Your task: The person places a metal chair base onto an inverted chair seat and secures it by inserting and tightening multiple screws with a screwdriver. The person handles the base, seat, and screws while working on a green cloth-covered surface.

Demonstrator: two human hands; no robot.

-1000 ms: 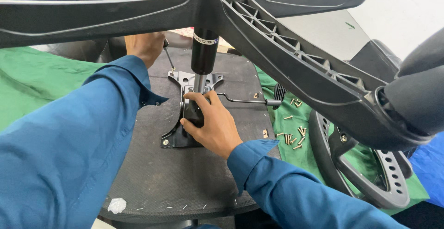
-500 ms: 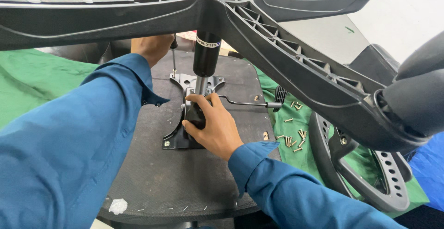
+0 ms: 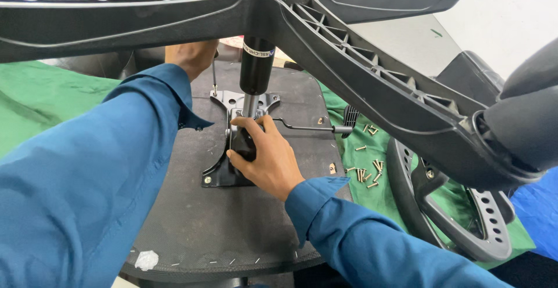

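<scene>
An upturned black chair seat [image 3: 192, 224] lies on a green cloth. A metal mechanism plate [image 3: 216, 174] is mounted on it, with a black gas cylinder [image 3: 256, 67] rising into a black star base [image 3: 349, 49] overhead. My right hand [image 3: 267, 160] grips the mechanism's black knob just below the cylinder. My left hand [image 3: 189, 55] is at the far side of the plate, closed on a thin tool shaft [image 3: 214, 81] that stands upright on the plate's corner. A thin lever rod [image 3: 305, 127] sticks out to the right.
Several loose brass screws [image 3: 367, 172] lie on the green cloth [image 3: 35, 96] right of the seat. A black armrest frame [image 3: 465, 218] lies at the right, with a caster wheel [image 3: 523, 113] of the base hanging over it. A blue sheet [image 3: 540, 206] shows at far right.
The star base and cylinder have shifted slightly in view. My right hand stays on the knob and my left stays on the tool.
</scene>
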